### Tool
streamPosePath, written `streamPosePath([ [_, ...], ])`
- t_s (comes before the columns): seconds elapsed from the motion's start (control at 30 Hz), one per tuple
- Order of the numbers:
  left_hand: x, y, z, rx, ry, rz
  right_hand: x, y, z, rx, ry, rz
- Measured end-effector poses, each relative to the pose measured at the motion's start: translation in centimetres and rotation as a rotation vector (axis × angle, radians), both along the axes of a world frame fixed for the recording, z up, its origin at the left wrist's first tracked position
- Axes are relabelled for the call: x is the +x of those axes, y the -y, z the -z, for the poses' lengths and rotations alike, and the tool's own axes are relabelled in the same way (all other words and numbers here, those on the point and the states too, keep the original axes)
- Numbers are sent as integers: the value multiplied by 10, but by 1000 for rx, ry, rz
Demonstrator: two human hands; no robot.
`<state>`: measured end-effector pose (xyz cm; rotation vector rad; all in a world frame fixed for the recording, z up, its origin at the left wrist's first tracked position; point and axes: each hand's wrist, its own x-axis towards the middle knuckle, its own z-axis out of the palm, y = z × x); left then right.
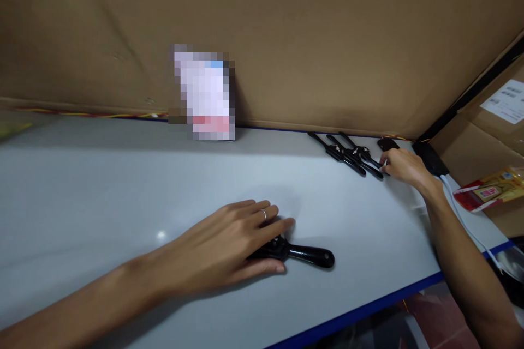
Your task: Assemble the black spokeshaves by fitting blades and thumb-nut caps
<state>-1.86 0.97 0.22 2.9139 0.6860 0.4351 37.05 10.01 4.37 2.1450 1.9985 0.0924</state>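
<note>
My left hand lies flat, fingers stretched out, over one end of a glossy black handled tool on the white table. A ring shows on one finger. My right hand reaches to the far right, its fingers curled at the near end of a row of similar black tools lying by the cardboard wall. Whether it grips one is hidden.
A brown cardboard wall backs the table. A blurred-out card leans against it. A black device with a white cable and a red-yellow packet lie at the right. The table's blue front edge runs diagonally.
</note>
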Motion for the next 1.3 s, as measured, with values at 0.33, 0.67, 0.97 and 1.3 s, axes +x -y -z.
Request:
streamPosePath([
  [0.33,1,0,-1,-1,-10,1,8,6,-13,-191,-7,58],
  [0.67,0,0,0,-18,-4,-8,3,9,-13,-214,4,-11],
  [0.97,-1,-1,2,-6,2,-2,-4,9,-10,-183,32,-50],
  [1.3,0,0,0,-8,1,-7,-14,11,-5,-130,24,-112],
])
